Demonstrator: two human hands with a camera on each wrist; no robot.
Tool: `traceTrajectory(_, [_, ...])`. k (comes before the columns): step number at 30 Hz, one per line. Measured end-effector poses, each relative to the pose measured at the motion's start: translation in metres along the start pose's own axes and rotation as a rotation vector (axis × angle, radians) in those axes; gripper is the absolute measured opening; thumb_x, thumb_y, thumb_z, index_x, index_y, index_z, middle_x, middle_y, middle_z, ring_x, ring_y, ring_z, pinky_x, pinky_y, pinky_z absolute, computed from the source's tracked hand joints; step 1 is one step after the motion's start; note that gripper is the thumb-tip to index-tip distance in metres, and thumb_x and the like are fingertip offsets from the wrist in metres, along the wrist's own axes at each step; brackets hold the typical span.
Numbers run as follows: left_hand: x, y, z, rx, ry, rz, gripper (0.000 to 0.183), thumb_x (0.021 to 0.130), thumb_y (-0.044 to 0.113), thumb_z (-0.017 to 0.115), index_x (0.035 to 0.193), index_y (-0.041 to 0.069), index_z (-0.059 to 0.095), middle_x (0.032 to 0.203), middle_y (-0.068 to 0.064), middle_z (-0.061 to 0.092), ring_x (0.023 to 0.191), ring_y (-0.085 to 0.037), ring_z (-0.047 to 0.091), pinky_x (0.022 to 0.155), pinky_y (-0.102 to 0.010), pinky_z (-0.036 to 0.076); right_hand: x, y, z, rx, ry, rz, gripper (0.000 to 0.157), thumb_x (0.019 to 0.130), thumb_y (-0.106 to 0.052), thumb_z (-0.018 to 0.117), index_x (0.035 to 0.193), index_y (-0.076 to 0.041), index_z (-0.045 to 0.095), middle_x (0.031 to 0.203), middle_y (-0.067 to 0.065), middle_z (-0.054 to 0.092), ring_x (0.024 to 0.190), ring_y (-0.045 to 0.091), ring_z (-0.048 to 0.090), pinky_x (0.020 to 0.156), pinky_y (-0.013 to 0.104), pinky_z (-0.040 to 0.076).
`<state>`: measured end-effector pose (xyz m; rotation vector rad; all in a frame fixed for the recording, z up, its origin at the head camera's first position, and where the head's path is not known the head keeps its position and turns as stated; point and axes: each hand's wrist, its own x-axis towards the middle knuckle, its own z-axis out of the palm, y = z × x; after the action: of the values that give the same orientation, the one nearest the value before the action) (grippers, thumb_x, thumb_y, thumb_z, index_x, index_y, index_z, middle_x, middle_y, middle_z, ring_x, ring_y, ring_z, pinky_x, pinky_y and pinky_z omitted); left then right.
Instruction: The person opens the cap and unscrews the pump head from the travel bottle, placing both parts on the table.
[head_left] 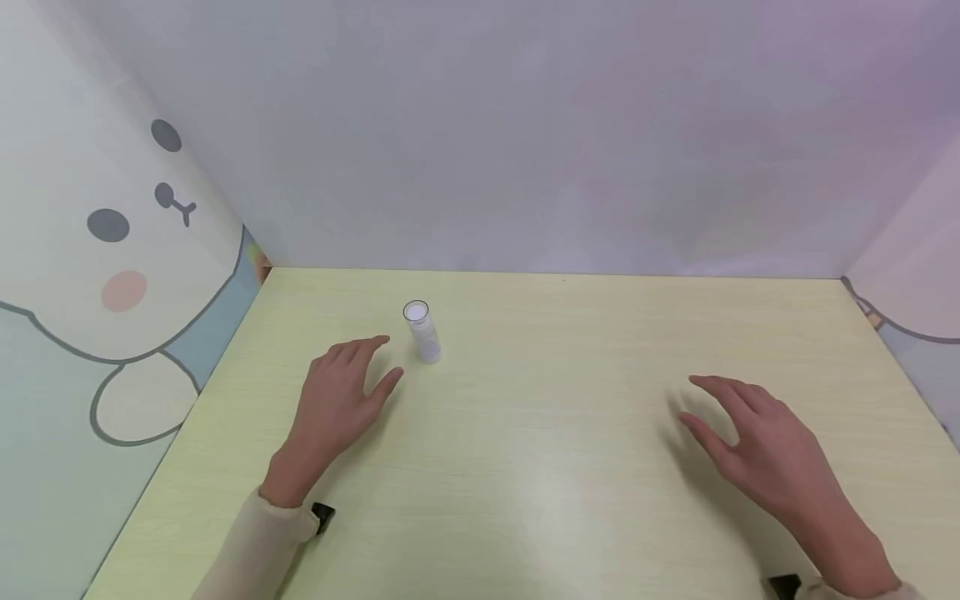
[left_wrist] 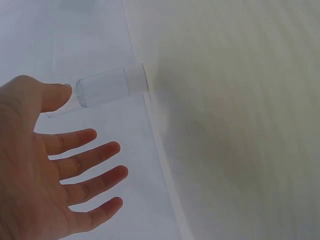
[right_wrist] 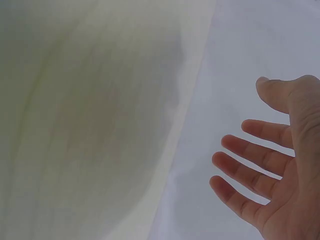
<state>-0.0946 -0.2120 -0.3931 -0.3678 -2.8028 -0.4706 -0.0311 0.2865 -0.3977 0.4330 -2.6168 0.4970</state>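
Note:
A small clear cylindrical vial (head_left: 424,335) with a round dark-edged rim stands upright on the tabletop, left of the middle in the head view. My left hand (head_left: 341,396) hovers just to its left, thumb and fingers spread and nothing held. In the left wrist view the vial (left_wrist: 107,87) lies past the thumb, which overlaps its open-looking end; its other end, a whitish band, meets the table. My right hand (head_left: 768,446) is held over the right part of the table, far from the vial, its fingers (right_wrist: 250,182) apart and holding nothing.
The pale wood-grain table (head_left: 555,433) runs back to a plain whitish-purple panel (head_left: 555,142). A panel with a cartoon animal face (head_left: 67,267) rises along the left side, and another printed panel (head_left: 922,275) along the right. Black pieces (head_left: 324,517) sit at both cuffs.

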Motion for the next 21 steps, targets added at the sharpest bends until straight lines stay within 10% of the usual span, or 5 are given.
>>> traceTrajectory(21, [0.015,0.010,0.009,-0.118,-0.056,-0.083,0.047,0.099,0.034,0.070,0.137,0.006,0.062,0.127,-0.015,0.073,0.117,-0.041,0.065,0.093,-0.060,0.051,0.022,-0.032,0.004,0.085,-0.048,0.061,0.052,0.085,-0.020,0.086,0.133,-0.018,0.067,0.128,0.010,0.070,0.118,0.035,0.064,0.079,0.059,0.054])
